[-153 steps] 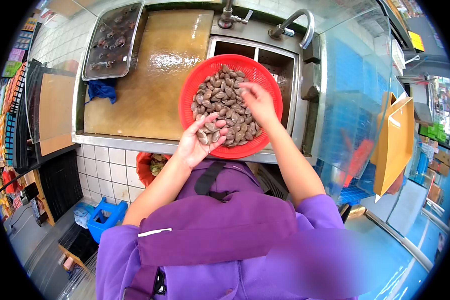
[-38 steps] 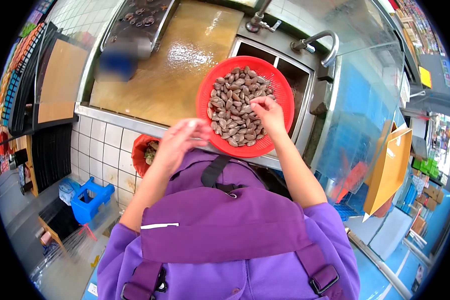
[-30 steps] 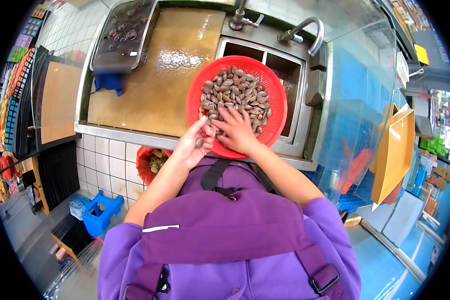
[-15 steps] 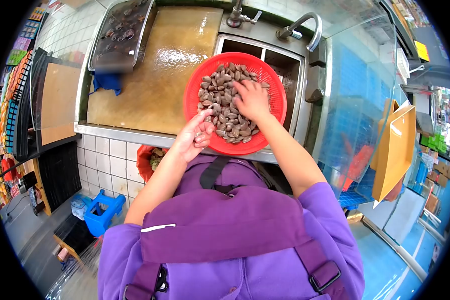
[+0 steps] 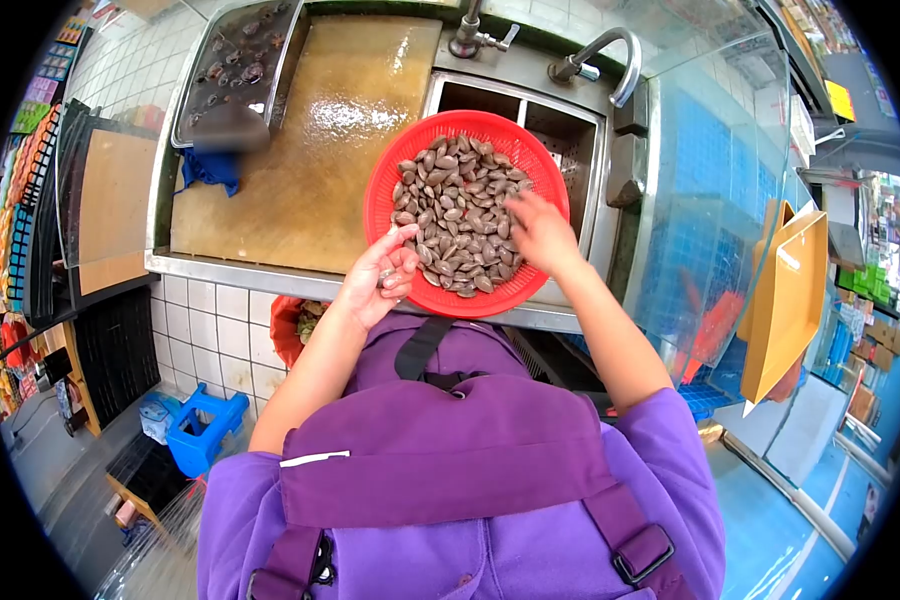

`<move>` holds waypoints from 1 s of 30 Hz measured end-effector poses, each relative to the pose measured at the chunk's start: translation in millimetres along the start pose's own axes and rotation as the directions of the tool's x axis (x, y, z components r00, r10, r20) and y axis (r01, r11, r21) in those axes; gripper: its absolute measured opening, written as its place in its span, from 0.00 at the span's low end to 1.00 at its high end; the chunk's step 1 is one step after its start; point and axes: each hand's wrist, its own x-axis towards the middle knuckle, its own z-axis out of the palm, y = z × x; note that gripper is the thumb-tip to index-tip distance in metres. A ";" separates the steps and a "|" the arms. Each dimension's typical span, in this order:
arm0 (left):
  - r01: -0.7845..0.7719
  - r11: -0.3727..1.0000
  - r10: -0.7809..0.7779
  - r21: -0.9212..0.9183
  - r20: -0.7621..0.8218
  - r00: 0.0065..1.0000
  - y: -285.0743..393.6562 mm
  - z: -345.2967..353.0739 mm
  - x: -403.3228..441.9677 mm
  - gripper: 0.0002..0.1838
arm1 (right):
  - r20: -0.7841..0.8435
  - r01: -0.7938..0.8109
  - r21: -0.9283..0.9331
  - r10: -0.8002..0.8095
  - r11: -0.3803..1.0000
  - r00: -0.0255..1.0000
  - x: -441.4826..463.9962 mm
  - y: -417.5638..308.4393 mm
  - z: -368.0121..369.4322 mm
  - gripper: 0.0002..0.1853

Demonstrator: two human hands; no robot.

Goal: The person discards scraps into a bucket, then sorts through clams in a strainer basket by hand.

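A red round basket [image 5: 382, 185] sits over the sink's front edge, with a heap of brown-grey clams [image 5: 460, 215] in it. My left hand [image 5: 380, 278] is palm up at the basket's lower left rim, its fingers curled around a clam that shows partly in the palm. My right hand [image 5: 544, 232] is over the right side of the heap, its fingers spread and somewhat blurred, their tips close to the clams. Nothing shows in its grasp.
Behind the basket lie a two-part metal sink [image 5: 568, 135] and a curved tap [image 5: 625, 55]. Left are a wet brown board [image 5: 280, 200], a tray of shellfish [image 5: 235, 70] and a blue cloth [image 5: 210, 172]. A red container [image 5: 286, 332] stands below the counter; glass panels rise at right.
My right hand has moved from the middle of the heap toward the basket's right side. My left hand stays by the lower left rim, slightly farther left, its fingers still curled.
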 end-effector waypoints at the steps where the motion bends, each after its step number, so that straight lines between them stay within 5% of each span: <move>1: -0.002 1.000 0.002 0.007 0.006 1.000 0.2 -0.2 -0.4 0.19 | -0.022 -0.030 0.042 0.031 0.999 0.999 10.6 3.4 -1.6 0.20; 6: -0.002 1.000 0.001 0.023 0.037 0.999 0.3 -3.0 1.0 0.19 | 0.019 -0.266 0.094 0.265 0.959 0.964 47.2 -10.6 27.0 0.19; 10: -0.007 1.000 0.006 0.024 0.042 0.999 -0.5 -4.4 0.9 0.19 | 0.227 -0.260 0.196 0.215 0.945 0.950 52.0 -27.9 30.8 0.24; 12: -0.011 1.000 0.009 0.025 0.046 0.999 0.0 -3.9 1.5 0.19 | 0.219 -0.176 0.603 0.051 0.778 0.974 41.3 -15.7 32.3 0.26; 13: -0.009 1.000 0.008 0.026 0.042 0.999 0.3 -2.9 0.8 0.19 | 0.073 -0.063 0.471 0.032 0.880 0.997 34.7 -17.8 16.3 0.22; 16: -0.009 1.000 0.008 0.021 0.048 0.999 0.0 -4.2 0.2 0.19 | 0.074 -0.165 0.358 0.149 0.919 0.986 16.6 -7.1 -1.7 0.15; 17: -0.009 1.000 0.008 0.017 0.062 0.998 -0.6 -4.1 1.1 0.19 | -0.035 -0.044 0.340 0.060 0.939 0.998 8.5 -12.2 -1.1 0.10; 18: -0.009 1.000 0.008 0.016 0.064 0.998 -0.8 -3.4 1.6 0.19 | 0.029 -0.014 0.334 0.005 0.943 1.000 5.2 -18.5 1.2 0.09; 22: -0.007 0.999 0.006 0.034 0.045 0.999 -0.4 -2.7 0.9 0.19 | -0.095 0.196 -0.004 -0.195 0.981 0.976 -6.5 -49.8 43.3 0.10; 28: -0.010 0.995 0.012 0.101 -0.022 1.000 -1.5 2.9 -0.8 0.19 | -0.054 0.006 0.260 0.008 0.965 0.998 0.7 -42.0 32.6 0.10; 30: -0.005 0.985 0.022 0.170 -0.100 0.995 -2.6 18.3 -4.5 0.20 | 0.083 -0.176 0.707 0.166 0.685 0.983 -2.1 -54.1 16.4 0.09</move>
